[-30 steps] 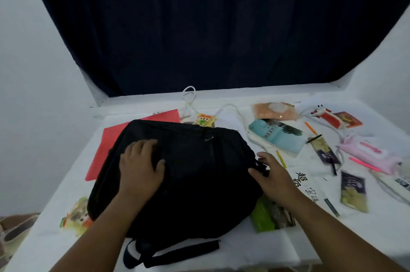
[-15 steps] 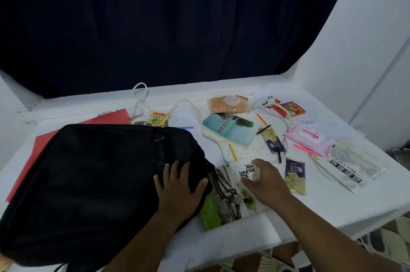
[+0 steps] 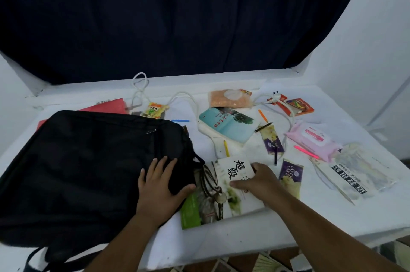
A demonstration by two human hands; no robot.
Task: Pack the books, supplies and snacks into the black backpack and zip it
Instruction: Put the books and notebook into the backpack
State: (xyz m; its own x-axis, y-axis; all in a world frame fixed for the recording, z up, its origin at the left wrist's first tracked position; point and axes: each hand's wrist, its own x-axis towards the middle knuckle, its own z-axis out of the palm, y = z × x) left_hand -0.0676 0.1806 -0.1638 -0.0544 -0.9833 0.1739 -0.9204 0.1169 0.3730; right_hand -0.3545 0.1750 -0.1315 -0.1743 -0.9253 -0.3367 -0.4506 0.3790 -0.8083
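Observation:
The black backpack [image 3: 88,172] lies flat on the left of the white table [image 3: 244,236], its zip shut as far as I can see. My left hand [image 3: 159,187] presses flat on its right end, fingers spread. My right hand [image 3: 257,180] grips the upper right of a white and green book [image 3: 235,203] with black characters, lying just right of the backpack. A teal book [image 3: 228,124] lies further back. Two purple snack packs [image 3: 271,143] [image 3: 290,174], a pink wipes pack [image 3: 312,140] and a yellow pencil [image 3: 226,148] lie to the right.
A red folder [image 3: 106,106] sticks out behind the backpack. An orange packet [image 3: 230,98], a red snack [image 3: 297,105], a yellow snack [image 3: 154,111], a white cable [image 3: 142,87] and a thin booklet [image 3: 348,176] are scattered about. A dark curtain hangs behind; the table's front edge is close to me.
My view swung right. My left hand moved from the backpack's left part to its right end. My right hand left the backpack's edge and took hold of the white and green book.

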